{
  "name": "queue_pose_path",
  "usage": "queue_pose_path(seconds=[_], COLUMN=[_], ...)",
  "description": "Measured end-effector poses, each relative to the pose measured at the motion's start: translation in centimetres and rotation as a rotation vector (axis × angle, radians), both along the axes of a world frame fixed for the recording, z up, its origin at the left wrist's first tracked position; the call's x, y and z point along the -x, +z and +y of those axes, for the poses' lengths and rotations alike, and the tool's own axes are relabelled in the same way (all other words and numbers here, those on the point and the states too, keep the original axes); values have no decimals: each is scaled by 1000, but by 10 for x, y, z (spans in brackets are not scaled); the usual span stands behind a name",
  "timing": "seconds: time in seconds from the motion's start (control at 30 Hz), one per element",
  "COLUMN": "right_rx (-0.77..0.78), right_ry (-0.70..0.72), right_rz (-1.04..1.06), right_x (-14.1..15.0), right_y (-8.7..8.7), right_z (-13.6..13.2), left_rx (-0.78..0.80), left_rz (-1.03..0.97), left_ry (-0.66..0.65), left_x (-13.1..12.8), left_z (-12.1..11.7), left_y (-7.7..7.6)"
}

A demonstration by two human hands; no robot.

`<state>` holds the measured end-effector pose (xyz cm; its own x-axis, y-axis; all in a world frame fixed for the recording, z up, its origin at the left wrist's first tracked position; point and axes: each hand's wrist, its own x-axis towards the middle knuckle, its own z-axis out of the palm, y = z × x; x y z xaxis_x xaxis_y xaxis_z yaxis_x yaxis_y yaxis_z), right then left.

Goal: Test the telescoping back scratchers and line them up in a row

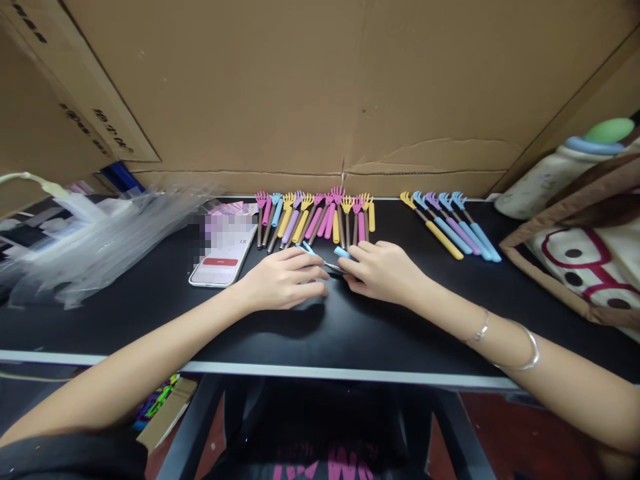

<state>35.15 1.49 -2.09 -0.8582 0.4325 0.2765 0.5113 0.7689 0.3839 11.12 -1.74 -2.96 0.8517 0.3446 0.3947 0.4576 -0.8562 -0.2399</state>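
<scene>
My left hand (286, 277) and my right hand (381, 269) meet at the middle of the black table (150, 313), both closed on one small blue back scratcher (326, 260) with a thin metal shaft. Its claw end shows by my left fingers and its blue handle by my right fingers. Just behind the hands lies a tight row of several pink, blue, yellow and purple scratchers (315, 217). A second, smaller group of yellow, blue and purple scratchers (453, 227) lies further right.
A phone (223, 257) lies face up left of my left hand. Clear plastic bags (95, 243) are heaped at the far left. A patterned bag (585, 253) stands at the right. Cardboard (320, 93) walls the back.
</scene>
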Motion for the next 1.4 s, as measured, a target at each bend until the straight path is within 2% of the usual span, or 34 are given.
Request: queue_pose_path(seconds=[0.1,0.23,0.4,0.5,0.7,0.8,1.1,1.4], right_rx=[-21,-16,33,103,274,346,674,641], right_ry=[55,77,81,38,-80,-131,-216,-235], right_rz=[19,31,25,54,158,159,162,133], right_x=[3,5,2,-3,-22,-38,-84,-84], right_y=[-6,-9,-7,2,33,40,20,19], right_z=[-2,-4,-1,2,17,26,41,40], left_rx=[14,120,143,164,332,348,379,260], left_rz=[-16,-14,-20,-45,-115,-110,-49,38], left_ry=[68,173,220,233,277,289,395,378], left_x=[-1,-3,-3,-2,2,6,15,-14], left_z=[2,6,8,8,10,12,10,16], left_y=[-2,-10,-16,-15,-10,-8,2,8])
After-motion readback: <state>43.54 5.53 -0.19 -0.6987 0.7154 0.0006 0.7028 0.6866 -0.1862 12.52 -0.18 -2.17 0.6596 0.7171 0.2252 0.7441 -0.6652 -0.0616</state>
